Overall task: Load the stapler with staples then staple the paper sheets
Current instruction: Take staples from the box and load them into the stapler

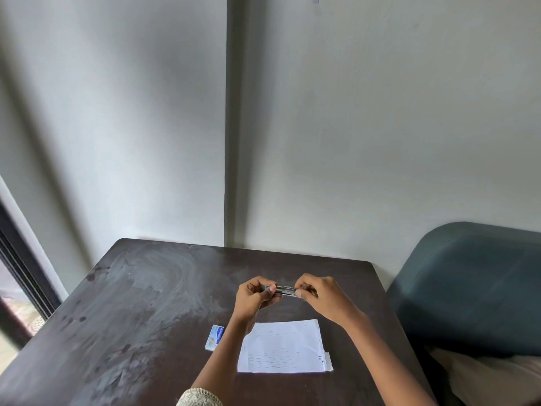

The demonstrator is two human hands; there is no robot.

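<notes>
Left hand (254, 297) and right hand (322, 294) pinched narrow on opposite ends of small metal stapler (285, 290), held level above dark, scuffed wooden table (131, 303). Loaded or not: cannot tell. Below, flat white paper sheets (282, 347), corners slightly offset. Just left of them, small blue-white staple box (215, 337), lying flat.

Soft daylight from window (17, 288) at left; sheen on table (140, 288); wide-angle bending at edges.

Grey wall (380, 127), dark table (131, 303) — teal chair (468, 288)
</notes>
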